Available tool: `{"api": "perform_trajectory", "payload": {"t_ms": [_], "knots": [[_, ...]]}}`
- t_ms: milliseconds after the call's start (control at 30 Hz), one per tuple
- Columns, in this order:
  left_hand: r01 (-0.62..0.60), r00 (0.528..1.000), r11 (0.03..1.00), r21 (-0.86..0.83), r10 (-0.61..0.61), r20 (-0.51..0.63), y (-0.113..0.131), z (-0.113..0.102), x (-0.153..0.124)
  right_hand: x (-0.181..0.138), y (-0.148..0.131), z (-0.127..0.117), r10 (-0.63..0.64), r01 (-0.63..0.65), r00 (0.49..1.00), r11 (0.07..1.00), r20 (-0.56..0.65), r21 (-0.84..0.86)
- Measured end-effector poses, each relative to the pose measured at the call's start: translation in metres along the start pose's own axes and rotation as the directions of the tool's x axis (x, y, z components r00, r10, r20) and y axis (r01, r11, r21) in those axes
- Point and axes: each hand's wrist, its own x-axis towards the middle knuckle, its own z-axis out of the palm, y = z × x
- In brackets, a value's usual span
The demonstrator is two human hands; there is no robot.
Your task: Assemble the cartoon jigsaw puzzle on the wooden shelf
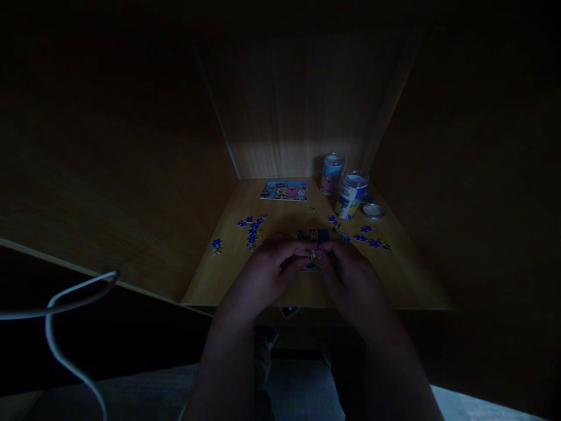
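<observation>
Yellow-blue jigsaw piece: left fingers and right fingers pinched it, nearly closed; light edge grip seemed best.

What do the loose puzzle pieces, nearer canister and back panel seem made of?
Loose puzzle pieces: likely cardboard, being flat with coloured faces; finish unclear.
Nearer canister: glossy plastic or glass, judging by its clear rim.
Back panel: wood or laminate, matt-looking, with vertical grain.

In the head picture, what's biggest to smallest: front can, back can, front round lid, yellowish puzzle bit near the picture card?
1. Front can
2. Back can
3. Front round lid
4. Yellowish puzzle bit

The front can is nearer, so the cans' real sizes are unsure.
</observation>
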Motion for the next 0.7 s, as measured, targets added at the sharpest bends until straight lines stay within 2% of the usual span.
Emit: {"api": "perform_trajectory", "payload": {"t_ms": [500, 700], "knots": [[0.204, 0.973, 0.966, -0.157, -0.218, -0.071, -0.001, 0.003, 0.003, 0.000, -0.002, -0.002, -0.019, 0.018, 1.000, 1.000, 0.006, 0.020], [0.320, 0.905, 0.939, -0.127, -0.343, -0.251, -0.014, -0.017, 0.001, 0.000, -0.001, -0.001, -0.013, 0.013, 1.000, 1.000, 0.005, 0.023]]}}
